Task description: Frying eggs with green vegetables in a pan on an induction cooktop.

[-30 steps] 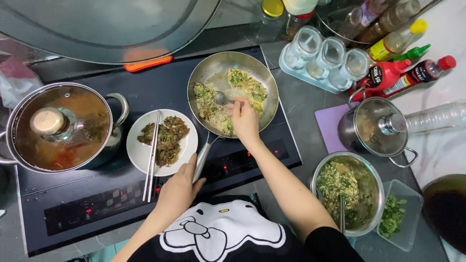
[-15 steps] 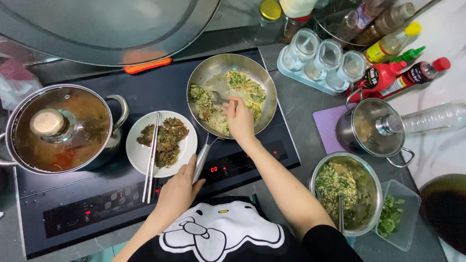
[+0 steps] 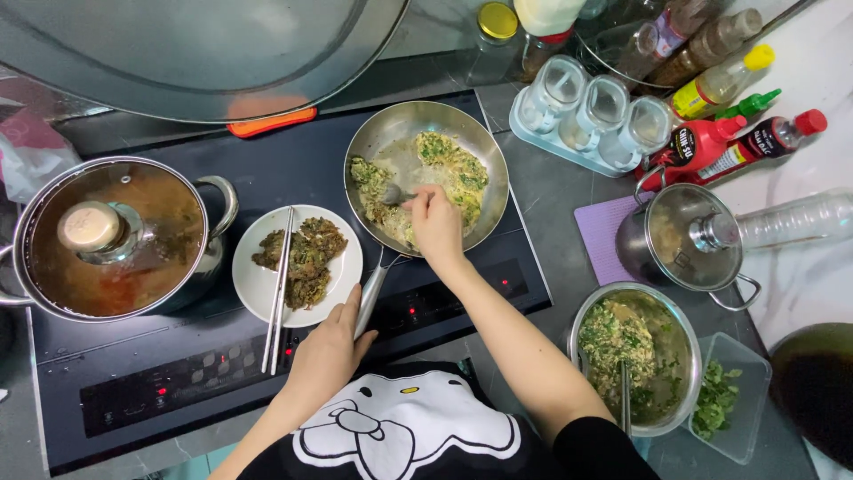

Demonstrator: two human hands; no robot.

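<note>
Gripping a spoon (image 3: 397, 194) in closed fingers, the right hand (image 3: 435, 222) reaches into the steel frying pan (image 3: 426, 178) at upper centre of the frame, spoon tip on the green herb omelette (image 3: 449, 169). The left hand (image 3: 330, 351), lower centre, closes around the pan handle (image 3: 370, 298). Just left of the pan sits a white plate (image 3: 298, 267) of cooked pieces with chopsticks (image 3: 278, 289) across it. A lidded pot (image 3: 107, 236) stands at far left on the black cooktop (image 3: 178, 373).
</note>
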